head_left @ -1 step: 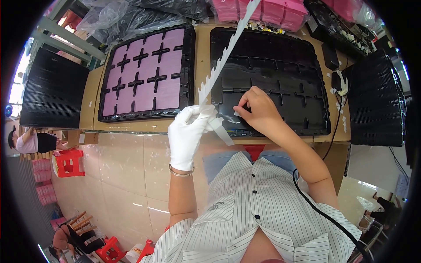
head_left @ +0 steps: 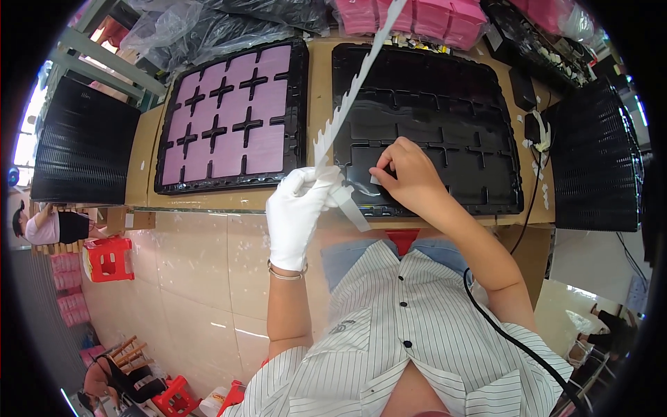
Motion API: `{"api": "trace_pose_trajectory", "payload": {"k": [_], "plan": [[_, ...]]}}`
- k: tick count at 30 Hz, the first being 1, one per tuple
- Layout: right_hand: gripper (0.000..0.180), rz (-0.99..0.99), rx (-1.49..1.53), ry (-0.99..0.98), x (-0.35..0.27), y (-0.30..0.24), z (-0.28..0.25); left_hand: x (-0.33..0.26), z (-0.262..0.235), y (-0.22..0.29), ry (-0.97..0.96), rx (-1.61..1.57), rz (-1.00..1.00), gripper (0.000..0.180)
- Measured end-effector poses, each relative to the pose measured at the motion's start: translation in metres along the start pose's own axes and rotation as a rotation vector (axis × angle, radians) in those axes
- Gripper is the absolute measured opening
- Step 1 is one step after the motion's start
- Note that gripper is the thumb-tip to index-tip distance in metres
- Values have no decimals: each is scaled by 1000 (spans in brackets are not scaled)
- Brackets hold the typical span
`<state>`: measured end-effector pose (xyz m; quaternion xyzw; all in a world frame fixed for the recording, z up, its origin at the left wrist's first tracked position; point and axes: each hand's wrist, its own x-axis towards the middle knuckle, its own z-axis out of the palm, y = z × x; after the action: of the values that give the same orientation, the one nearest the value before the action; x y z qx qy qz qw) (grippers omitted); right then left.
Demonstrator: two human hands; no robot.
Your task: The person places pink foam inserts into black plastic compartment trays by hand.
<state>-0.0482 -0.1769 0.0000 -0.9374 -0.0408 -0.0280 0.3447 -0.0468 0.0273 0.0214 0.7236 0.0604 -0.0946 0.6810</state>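
My left hand [head_left: 295,208], in a white glove, is closed around the lower end of a long white strip [head_left: 354,87] with a toothed edge. The strip runs up and away over the table to the top of the view. My bare right hand [head_left: 410,177] pinches a small white piece [head_left: 375,179] at the strip's lower end, over the near edge of a black compartment tray [head_left: 445,90] whose pockets look bare. To its left lies a second black tray [head_left: 303,111] filled with pink sheets [head_left: 264,149].
Stacks of black trays stand at the table's left end [head_left: 83,139] and right end [head_left: 597,153]. Pink packs [head_left: 417,17] and plastic bags [head_left: 208,28] line the back. A black cable [head_left: 514,340] crosses my right arm. A red stool [head_left: 108,258] stands on the floor at left.
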Motion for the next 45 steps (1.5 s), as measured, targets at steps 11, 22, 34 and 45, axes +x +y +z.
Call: {"api": "trace_pose_trajectory", "payload": {"k": [11,22,34,45], "plan": [[13,-363,178,-129,-13,7,-10,-1,6,-7,36,-33,48,18],[11,518,1690,-100,-53,14,-38,-12,57,7,-64,-131,34,14],[10,36,588,273,-81,16,-53,-8,103,25,-210,-55,-52,19],[11,346,174,378,-101,115,-131,1,121,20,-158,-86,-61,16]]}}
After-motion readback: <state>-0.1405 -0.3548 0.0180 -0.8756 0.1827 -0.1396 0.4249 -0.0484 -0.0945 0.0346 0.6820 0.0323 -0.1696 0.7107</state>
